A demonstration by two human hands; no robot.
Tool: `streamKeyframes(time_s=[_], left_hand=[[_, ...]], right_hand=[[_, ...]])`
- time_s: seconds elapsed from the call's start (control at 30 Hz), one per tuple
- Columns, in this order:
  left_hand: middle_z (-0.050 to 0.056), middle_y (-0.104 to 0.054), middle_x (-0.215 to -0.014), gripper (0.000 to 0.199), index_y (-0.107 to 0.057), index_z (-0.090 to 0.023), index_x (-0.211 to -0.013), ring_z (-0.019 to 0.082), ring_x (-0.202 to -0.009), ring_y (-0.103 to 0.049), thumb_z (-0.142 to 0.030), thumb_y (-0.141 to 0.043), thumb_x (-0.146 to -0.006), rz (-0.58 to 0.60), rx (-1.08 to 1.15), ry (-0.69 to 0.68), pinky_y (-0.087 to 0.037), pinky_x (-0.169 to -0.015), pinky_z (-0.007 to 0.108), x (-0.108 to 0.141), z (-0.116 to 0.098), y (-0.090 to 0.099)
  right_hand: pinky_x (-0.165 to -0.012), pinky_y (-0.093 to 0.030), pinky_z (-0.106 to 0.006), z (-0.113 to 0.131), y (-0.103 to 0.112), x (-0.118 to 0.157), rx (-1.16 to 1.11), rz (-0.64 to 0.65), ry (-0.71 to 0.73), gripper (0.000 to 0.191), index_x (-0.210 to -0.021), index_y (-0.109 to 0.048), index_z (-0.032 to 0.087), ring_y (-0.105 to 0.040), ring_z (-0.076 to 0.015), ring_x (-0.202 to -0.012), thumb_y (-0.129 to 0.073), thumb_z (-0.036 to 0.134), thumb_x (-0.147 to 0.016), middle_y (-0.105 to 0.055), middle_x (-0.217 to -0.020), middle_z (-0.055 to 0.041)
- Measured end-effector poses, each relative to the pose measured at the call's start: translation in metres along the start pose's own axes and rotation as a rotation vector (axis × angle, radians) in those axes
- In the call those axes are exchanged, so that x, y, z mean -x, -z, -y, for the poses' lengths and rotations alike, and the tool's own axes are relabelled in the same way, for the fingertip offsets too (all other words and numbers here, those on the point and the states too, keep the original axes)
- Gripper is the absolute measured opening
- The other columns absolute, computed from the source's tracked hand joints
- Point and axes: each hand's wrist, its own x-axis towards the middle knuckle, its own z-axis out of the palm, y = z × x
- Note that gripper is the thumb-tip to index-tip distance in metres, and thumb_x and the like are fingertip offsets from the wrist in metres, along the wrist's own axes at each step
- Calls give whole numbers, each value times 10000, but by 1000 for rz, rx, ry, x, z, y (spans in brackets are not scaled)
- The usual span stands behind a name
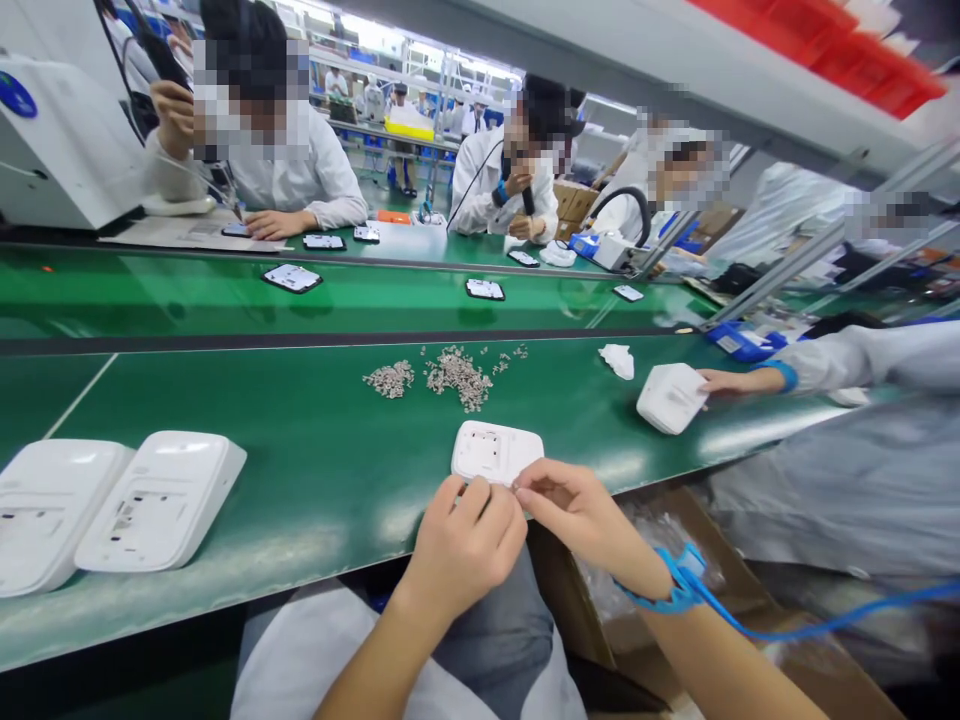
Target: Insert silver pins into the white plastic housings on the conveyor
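A white plastic housing (480, 446) lies on the green bench in front of me, its recessed side with small slots facing up. My left hand (471, 535) is at its near edge, fingers curled and closed; what they hold, if anything, is hidden. My right hand (574, 505), with a blue corded strap at the wrist, pinches at the housing's right near corner, thumb and index finger together. Whatever is between them is too small to name. Beyond the housing are two piles of small metallic parts (459, 376).
Two white housings (161, 500) stand at the left. At the right, another person's hand (731, 381) touches a white housing (670, 398). A crumpled white piece (618, 361) lies nearby. Dark-edged boards (292, 277) lie on the green strip beyond, where people in white coats sit.
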Motion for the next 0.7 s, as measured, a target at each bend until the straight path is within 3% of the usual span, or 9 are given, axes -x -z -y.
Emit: streamKeyframes(time_s=[0.13, 0.27, 0.43, 0.53, 0.63, 0.7], left_hand=[[66, -663, -924, 73, -674, -106, -942, 223, -842, -584, -108, -677, -870, -9, -13, -28, -422, -746, 376, 1, 3, -8], [68, -643, -882, 62, -673, -100, -916, 213, -791, -559, -106, -686, -855, -21, -20, -28, -390, -698, 363, 0, 6, -12], [19, -560, -754, 66, -630, -139, -858, 199, -723, -515, -79, -657, -862, 41, -12, 125, -335, -655, 362, -2, 10, -24], [36, -583, -815, 99, -614, -148, -892, 215, -777, -532, -229, -623, -948, 114, 153, 261, -368, -691, 375, 1, 10, -37], [99, -637, -1077, 398, -616, -117, -1101, 244, -902, -562, -496, -564, -992, 208, 289, 329, -410, -782, 392, 6, 8, -46], [101, -634, -1071, 484, -613, -115, -1114, 254, -917, -565, -576, -540, -983, 277, 302, 341, -407, -817, 408, 8, 6, -48]], right_hand=[[-659, -464, -209, 2, 7, -10, 90, 23, -5, 124, -865, -657, 168, -572, -107, -697, -644, 288, -896, -645, -757, 1], [-571, -371, -203, 11, 10, -18, 290, 74, 21, 119, -766, -640, 169, -484, -87, -617, -580, 195, -866, -587, -665, 23], [-611, -347, -219, 11, 17, -35, 566, 75, 146, 151, -706, -622, 170, -473, -84, -620, -551, 114, -826, -592, -658, 28], [-670, -380, -236, -1, 22, -51, 688, 10, 185, 136, -785, -677, 177, -544, -113, -694, -575, 153, -872, -655, -743, 2], [-741, -402, -251, -15, 21, -64, 799, 35, 203, 157, -835, -710, 179, -589, -141, -788, -576, 187, -916, -683, -820, -26], [-729, -394, -251, -20, 17, -69, 882, 36, 199, 177, -843, -720, 174, -581, -134, -768, -567, 193, -929, -674, -841, -34]])
